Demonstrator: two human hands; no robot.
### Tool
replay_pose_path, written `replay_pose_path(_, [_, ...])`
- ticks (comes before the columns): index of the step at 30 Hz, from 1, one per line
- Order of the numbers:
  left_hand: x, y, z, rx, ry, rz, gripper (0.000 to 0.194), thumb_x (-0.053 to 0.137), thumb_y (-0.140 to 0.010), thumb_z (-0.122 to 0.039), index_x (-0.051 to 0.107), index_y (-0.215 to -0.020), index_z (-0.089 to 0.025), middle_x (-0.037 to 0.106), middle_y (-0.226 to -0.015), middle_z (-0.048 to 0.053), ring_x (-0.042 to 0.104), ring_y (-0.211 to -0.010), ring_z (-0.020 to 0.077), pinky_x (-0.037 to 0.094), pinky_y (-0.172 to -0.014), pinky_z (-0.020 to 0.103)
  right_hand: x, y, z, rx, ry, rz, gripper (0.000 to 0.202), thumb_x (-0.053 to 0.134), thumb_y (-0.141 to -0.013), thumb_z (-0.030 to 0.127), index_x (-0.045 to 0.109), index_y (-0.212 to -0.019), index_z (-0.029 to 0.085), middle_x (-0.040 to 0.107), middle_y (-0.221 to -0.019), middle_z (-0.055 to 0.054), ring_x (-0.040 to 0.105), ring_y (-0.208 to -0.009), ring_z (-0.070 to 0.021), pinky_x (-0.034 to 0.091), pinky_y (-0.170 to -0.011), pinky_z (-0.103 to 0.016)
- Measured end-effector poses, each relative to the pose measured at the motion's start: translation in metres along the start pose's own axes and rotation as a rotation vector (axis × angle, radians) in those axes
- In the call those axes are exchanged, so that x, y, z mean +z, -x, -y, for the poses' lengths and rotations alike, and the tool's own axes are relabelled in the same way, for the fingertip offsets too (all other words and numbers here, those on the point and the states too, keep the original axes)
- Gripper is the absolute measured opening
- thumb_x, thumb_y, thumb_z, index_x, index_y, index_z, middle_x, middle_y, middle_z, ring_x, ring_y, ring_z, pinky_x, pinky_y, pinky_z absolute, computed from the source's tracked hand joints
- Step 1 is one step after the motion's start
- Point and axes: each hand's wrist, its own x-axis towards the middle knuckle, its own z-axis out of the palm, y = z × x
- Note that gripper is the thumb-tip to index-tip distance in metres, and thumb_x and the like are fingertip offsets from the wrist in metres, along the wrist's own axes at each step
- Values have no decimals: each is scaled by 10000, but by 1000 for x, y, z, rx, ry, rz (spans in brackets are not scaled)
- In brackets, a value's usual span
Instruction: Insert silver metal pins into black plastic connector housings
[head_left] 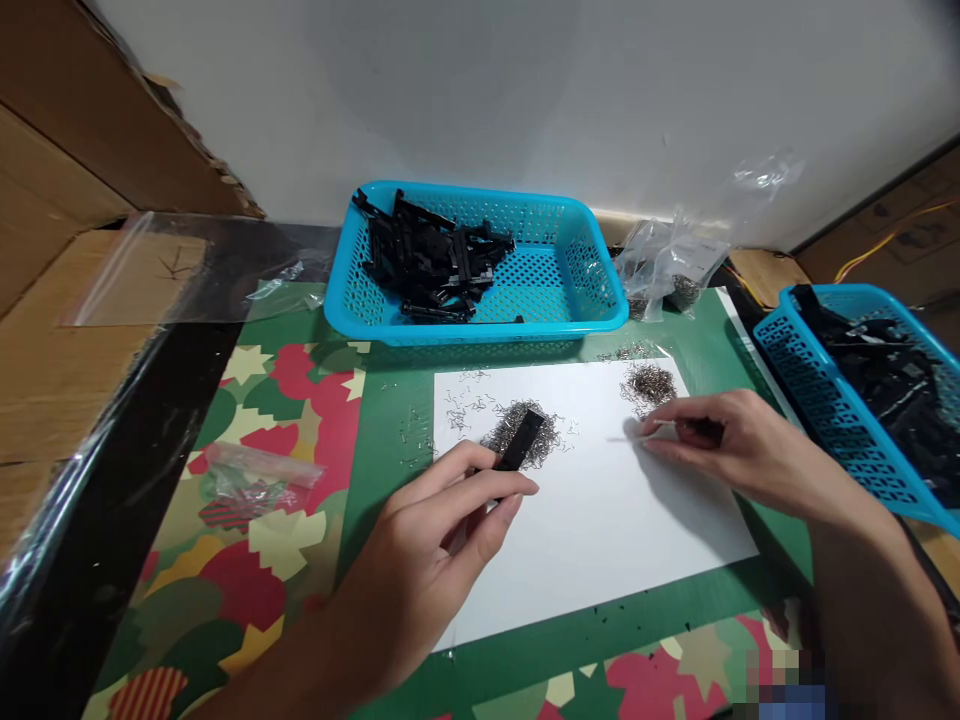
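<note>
A small black plastic part is held between the fingers of my left hand, over a pile of tiny metal pieces on the white paper. My right hand is at the paper's right side, its thumb and index finger pinched just below a second metal pile. What the pinch holds, if anything, is too small to make out. Loose metal bits lie scattered at the paper's upper left.
Behind the paper stands a blue basket with black parts; another blue basket of black parts is at the right. Plastic bags lie beside the back basket. A small clear bag rests on the patterned sheet at left.
</note>
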Motion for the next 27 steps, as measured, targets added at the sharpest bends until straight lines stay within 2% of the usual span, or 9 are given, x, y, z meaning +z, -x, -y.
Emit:
replay_pose_path(2, [0, 0, 1, 1, -1, 7, 243, 598, -1009, -141, 786, -1099, -265, 616, -1005, 20, 474, -554, 53, 430, -552, 193, -2, -2, -3, 38, 45, -82, 276, 674, -956, 444, 835, -925, 221, 477, -570, 16, 387, -530, -131, 311, -500, -293])
replay_pose_path(4, [0, 0, 0, 2, -1, 13, 247, 597, -1008, -136, 783, -1104, -267, 618, -1010, 17, 473, -554, 52, 427, -551, 195, -2, -3, -5, 52, 69, -92, 286, 663, -955, 441, 828, -894, 215, 465, -571, 12, 379, -535, -135, 309, -503, -301])
replay_pose_path(11, [-1, 0, -1, 10, 2, 6, 237, 603, -1001, -127, 780, -1093, -254, 628, -1010, 13, 473, -556, 52, 415, -539, 197, 1, -2, -7, 44, 120, -62, 312, 639, -973, 451, 846, -956, 218, 571, -596, -4, 429, -539, -142, 356, -514, -304])
replay_pose_path(15, [0, 0, 0, -4, 1, 19, 239, 592, -1006, -125, 778, -1095, -246, 623, -1017, 16, 474, -562, 49, 418, -547, 191, 3, -1, -1, -34, 81, 25, 312, 628, -998, 424, 857, -1023, 214, 649, -629, -22, 486, -530, -134, 374, -509, -289])
replay_pose_path(20, [-1, -1, -1, -9, -17, 34, 249, 583, -1011, -112, 773, -1104, -242, 613, -1024, 12, 468, -572, 44, 418, -559, 187, 4, 1, 6, -170, -56, 186, 307, 620, -1011, 403, 859, -1038, 210, 756, -788, -68, 614, -610, -161, 453, -552, -286])
replay_pose_path(22, [-1, -1, -1, -5, -23, 42, 249, 582, -1012, -109, 770, -1108, -240, 613, -1026, 10, 467, -572, 43, 419, -558, 186, 3, 1, 6, -148, -65, 162, 311, 623, -1013, 417, 856, -1043, 212, 744, -773, -61, 602, -604, -158, 444, -545, -286])
replay_pose_path(27, [0, -1, -1, 18, -20, 36, 248, 576, -1010, -103, 765, -1108, -231, 613, -1024, 5, 458, -564, 40, 417, -549, 185, 2, 0, 9, -69, -23, 99, 277, 661, -993, 438, 845, -1018, 233, 609, -619, 7, 480, -536, -122, 352, -505, -272])
